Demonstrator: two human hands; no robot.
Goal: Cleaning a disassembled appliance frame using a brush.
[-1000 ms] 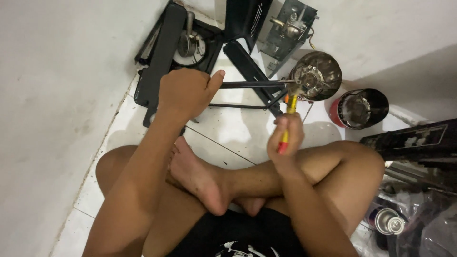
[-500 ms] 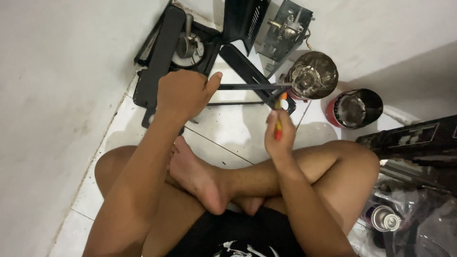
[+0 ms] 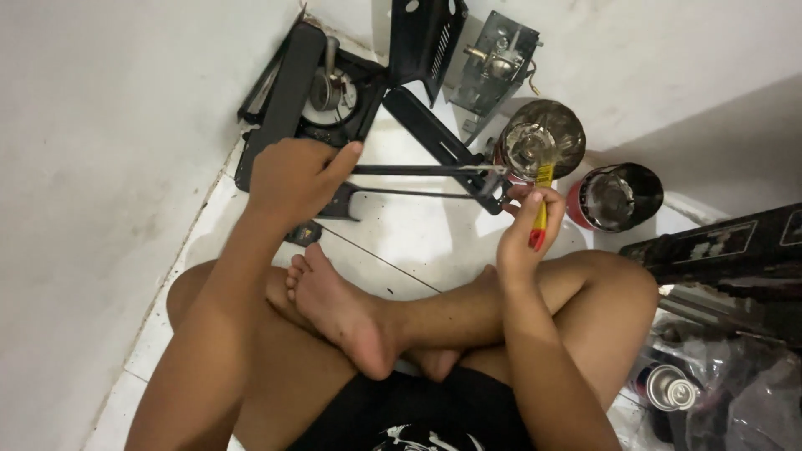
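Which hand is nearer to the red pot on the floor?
The right. The right hand, holding a yellow and red screwdriver, is just left of the red pot. The left hand grips the black metal frame far across.

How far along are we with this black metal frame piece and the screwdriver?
Done, by the look of it: a stove body, a black panel and a grey valve assembly lie apart on the white tiled floor. In hand: the left hand grips the thin black metal frame; the right hand holds a yellow-and-red screwdriver at its far end. Left: that frame joint looks unfinished.
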